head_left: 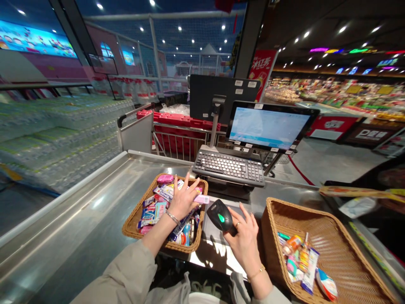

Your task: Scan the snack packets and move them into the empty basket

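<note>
My left hand (pixel 183 197) is over a shallow wicker basket (pixel 129 221) full of packaged sweets, its upper fingers spread. A slim pink packet (pixel 201 199) with a barcode sticks out by its thumb, pinched there, and its other end is hidden under the hand. Wrapped snack packets (pixel 153 213) lie below the wrist. In my right hand (pixel 246 236) is a black barcode scanner (pixel 219 215) with a green light on top. Its nose points toward the pink packet, a small gap apart.
A deeper wicker basket (pixel 335 236) on the right holds several sweets and a wrapped bar (pixel 310 270). Behind the hands are a keyboard (pixel 229 166), a lit monitor (pixel 268 126) and a second dark screen (pixel 215 97). The steel counter (pixel 95 211) stretches left; a trolley (pixel 177 135) stands beyond.
</note>
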A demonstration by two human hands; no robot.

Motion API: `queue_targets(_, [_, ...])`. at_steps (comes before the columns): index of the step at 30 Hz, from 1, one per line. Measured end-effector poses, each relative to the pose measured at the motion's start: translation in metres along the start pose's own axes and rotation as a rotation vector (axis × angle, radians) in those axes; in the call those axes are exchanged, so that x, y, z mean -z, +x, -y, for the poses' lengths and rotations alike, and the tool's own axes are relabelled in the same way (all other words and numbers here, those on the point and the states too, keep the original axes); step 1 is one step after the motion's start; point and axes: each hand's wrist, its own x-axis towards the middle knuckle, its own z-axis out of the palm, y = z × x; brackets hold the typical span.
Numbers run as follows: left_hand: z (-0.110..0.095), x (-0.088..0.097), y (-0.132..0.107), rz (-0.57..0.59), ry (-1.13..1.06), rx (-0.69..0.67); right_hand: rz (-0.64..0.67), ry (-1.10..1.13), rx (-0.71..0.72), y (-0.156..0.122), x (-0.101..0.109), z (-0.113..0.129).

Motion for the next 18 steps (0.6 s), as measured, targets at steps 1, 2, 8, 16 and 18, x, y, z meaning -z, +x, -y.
queue_targets(1, [0.0,0.0,0.0,-0.001,-0.004,0.0,-0.001,0.0,-0.001,0.0,0.0,0.0])
queue_targets(2, [0.0,0.0,0.0,-0.001,-0.008,0.001,-0.002,0.0,-0.003,0.0,0.0,0.0])
queue_targets(8, [0.001,-0.003,0.001,-0.002,-0.007,0.002,0.014,0.006,-0.019,0.002,0.001,0.001])
queue_targets(16, [-0.001,-0.002,0.006,-0.002,-0.012,-0.003,-0.072,0.016,-0.055,0.001,0.0,-0.007])
queue_targets(18, [-0.002,-0.002,0.007,0.001,-0.021,0.0,-0.094,0.018,-0.061,0.0,0.0,-0.01])
